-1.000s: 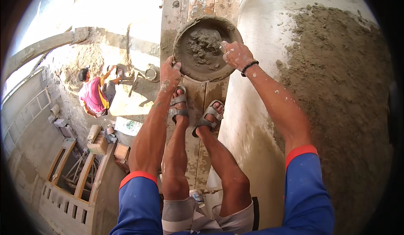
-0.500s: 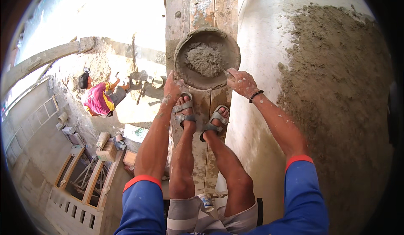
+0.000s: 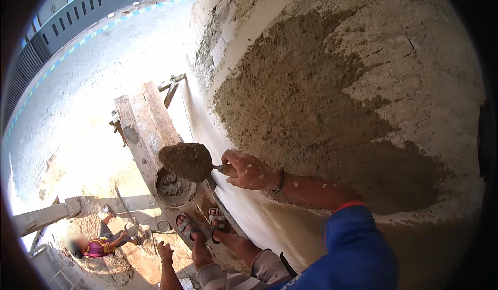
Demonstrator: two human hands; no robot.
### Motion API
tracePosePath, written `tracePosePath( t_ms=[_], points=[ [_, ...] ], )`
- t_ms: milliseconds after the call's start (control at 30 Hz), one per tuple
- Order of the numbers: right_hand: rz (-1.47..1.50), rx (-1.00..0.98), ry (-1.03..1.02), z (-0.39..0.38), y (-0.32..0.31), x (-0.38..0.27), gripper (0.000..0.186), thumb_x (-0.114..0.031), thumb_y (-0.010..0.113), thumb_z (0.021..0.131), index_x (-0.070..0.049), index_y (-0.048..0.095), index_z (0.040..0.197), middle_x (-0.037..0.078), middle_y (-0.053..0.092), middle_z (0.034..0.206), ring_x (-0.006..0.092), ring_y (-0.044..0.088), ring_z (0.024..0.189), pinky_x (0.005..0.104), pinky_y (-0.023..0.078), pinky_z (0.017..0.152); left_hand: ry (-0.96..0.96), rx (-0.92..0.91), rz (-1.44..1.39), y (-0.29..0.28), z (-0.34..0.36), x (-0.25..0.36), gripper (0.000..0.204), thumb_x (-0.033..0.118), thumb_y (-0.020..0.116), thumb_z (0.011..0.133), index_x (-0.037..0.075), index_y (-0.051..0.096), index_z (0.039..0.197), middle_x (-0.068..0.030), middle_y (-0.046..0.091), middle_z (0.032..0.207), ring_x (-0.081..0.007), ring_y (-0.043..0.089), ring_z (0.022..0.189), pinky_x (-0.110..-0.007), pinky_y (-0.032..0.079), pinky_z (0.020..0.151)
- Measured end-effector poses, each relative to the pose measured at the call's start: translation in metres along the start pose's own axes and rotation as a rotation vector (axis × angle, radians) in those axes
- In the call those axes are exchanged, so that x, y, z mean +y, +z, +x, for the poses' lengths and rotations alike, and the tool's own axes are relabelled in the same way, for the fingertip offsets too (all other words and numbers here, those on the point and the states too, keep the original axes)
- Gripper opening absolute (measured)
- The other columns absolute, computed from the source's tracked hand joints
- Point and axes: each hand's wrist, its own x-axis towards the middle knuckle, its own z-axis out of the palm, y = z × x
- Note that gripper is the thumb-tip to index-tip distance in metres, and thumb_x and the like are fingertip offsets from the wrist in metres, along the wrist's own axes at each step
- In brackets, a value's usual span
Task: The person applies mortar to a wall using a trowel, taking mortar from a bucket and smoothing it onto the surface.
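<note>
- The right hand (image 3: 249, 171) is closed around the handle of a trowel (image 3: 227, 170), fingers wrapped over the grip, its skin spotted with pale splashes.
- A thick, rounded load of mortar (image 3: 185, 161) covers the trowel's blade, which points toward the person's left, apart from the wall.
- The loaded trowel is in front of the far edge of the round basin (image 3: 179, 204) in this view; the gap in height between them cannot be judged.
- More grey mortar lies inside the basin, which sits on the wooden planks (image 3: 150, 120) just ahead of the person's feet.
- The left hand (image 3: 165, 252) is low beside the planks, well apart from the basin, with its fingers partly bent; it is small here, so I cannot tell how far they close or whether they grip anything.
- A dark bead bracelet (image 3: 280, 179) circles the right wrist, below a blue sleeve (image 3: 346, 240) with a red cuff.
- Grey strapped sandals (image 3: 217, 219) stand on the planks.
- Along the person's right rises a wall (image 3: 415, 77), with a broad, rough patch of darker, wet-looking plaster (image 3: 290, 90) beyond the right hand.
- Down to the left, a co-worker in a maroon top (image 3: 98, 248) is near a bucket (image 3: 132, 230).
</note>
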Motion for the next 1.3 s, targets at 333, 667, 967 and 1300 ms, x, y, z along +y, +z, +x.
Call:
tracePosePath(
  t_ms=[333, 667, 967, 1300],
  points=[
    [-0.142, 0.216, -0.254, -0.076, -0.257, -0.157, 0.039, -0.022, 0.07, 0.074, -0.001, 0.059, 0.104, 0.011, 0.061, 0.083, 0.0231, 0.062, 0.072, 0.0342, 0.049, 0.064, 0.042, -0.13, -0.289, -0.021, -0.092, 0.082, 0.041, 0.006, 0.05, 0.087, 0.003, 0.042, 0.126, -0.006, 0.054, 0.076, -0.0152, 0.049, 0.045, -0.026, 0.038, 0.036],
    [-0.248, 0.921, 0.371, -0.175, -0.441, -0.074, 0.064, -0.047, 0.056, 0.089, -0.002, 0.043, 0.133, 0.005, 0.055, 0.073, 0.0102, 0.052, 0.064, 0.0314, 0.045, 0.057, 0.122, -0.109, -0.017, -0.014, -0.113, 0.102, 0.054, 0.007, 0.055, 0.084, 0.0, 0.036, 0.134, -0.0097, 0.057, 0.083, -0.0185, 0.053, 0.05, -0.028, 0.04, 0.04],
    [0.234, 0.439, 0.593, -0.123, -0.245, -0.084, 0.049, -0.032, 0.059, 0.085, 0.002, 0.05, 0.12, 0.013, 0.061, 0.089, 0.0219, 0.059, 0.075, 0.0359, 0.048, 0.069, 0.021, -0.007, -0.268, -0.006, -0.127, 0.105, 0.044, 0.009, 0.053, 0.087, 0.002, 0.041, 0.129, -0.0076, 0.057, 0.083, -0.0177, 0.056, 0.052, -0.026, 0.04, 0.041],
    [-0.162, -0.278, 0.296, -0.04, 0.171, 0.106, 0.024, -0.022, 0.056, 0.081, -0.007, 0.055, 0.099, 0.02, 0.065, 0.086, 0.0389, 0.063, 0.083, 0.048, 0.051, 0.073, -0.187, -0.181, -0.514, 0.1, -0.124, 0.082, 0.034, 0.01, 0.054, 0.092, 0.002, 0.05, 0.125, -0.0106, 0.061, 0.099, -0.0172, 0.063, 0.069, -0.028, 0.051, 0.057]
  ],
)
